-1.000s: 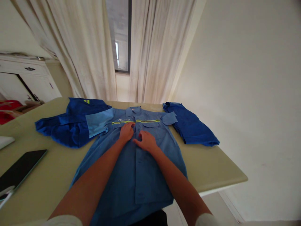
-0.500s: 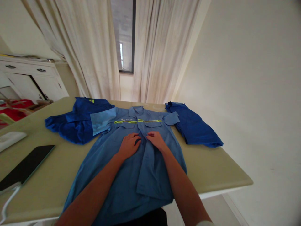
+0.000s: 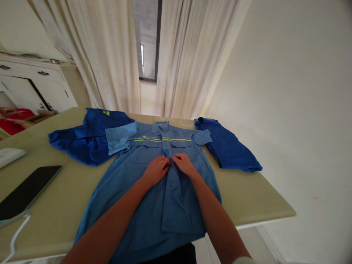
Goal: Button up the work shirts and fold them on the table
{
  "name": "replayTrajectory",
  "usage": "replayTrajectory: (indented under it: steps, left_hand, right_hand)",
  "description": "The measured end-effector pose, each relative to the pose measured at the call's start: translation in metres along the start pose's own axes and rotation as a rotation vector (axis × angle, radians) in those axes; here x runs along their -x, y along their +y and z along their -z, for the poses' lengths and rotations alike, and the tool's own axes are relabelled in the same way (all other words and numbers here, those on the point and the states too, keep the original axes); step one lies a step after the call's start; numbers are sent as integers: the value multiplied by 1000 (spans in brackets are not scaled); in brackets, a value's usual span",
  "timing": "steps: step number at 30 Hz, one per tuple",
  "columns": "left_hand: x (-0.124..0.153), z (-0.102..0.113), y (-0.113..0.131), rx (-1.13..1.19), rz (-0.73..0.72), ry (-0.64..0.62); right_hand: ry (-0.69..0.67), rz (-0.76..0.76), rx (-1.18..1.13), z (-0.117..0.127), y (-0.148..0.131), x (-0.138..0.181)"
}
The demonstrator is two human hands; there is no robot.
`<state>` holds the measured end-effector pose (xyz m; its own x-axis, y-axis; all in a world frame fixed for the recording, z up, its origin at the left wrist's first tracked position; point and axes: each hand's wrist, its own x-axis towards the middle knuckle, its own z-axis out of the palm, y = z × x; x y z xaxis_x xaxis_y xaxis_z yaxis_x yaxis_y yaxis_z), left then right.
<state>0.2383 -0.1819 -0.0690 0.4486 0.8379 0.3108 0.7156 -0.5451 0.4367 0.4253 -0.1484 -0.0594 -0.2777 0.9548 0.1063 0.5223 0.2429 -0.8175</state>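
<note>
A light blue work shirt [image 3: 143, 194] with a yellow reflective chest stripe lies face up on the pale green table [image 3: 247, 198], collar away from me. Both hands meet at its front placket, mid-chest. My left hand [image 3: 155, 170] has its fingers curled and pinches the left edge of the placket. My right hand [image 3: 183, 165] is also curled, pinching the right edge. The fingertips nearly touch.
A crumpled dark blue garment [image 3: 82, 141] lies at the shirt's left shoulder, another folded dark blue one [image 3: 228, 148] at the right. A black tablet [image 3: 26, 190] and a white cable [image 3: 15, 238] lie at the table's left. Curtains [image 3: 110, 55] and a window stand behind.
Both hands slid down the placket from just under the chest stripe toward me and came closer together, fingers curling onto the cloth.
</note>
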Motion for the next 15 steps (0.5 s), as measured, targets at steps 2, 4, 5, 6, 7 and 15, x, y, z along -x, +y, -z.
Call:
replayTrajectory:
  steps: [2,4,5,6,7,15]
  left_hand:
    - [0,0,-1,23,7,3]
    - [-1,-1,-2,63,10,17]
    - [-1,-2,-2,87,16,30]
    - [-1,-4,-3,111,25,43]
    - [-1,-5,-4,134,36,57]
    - [0,-9,-2,166,104,101]
  right_hand:
    - [-42,-40,-58,0,1,0]
    - [-63,-68,-94,0,3,0]
    - [-59,-72,-104,0,4,0]
    - [-48,-71,-112,-1,5,-1]
    - [-35,-68,-121,-1,7,-1]
    - [9,-22,-196,-1,13,-4]
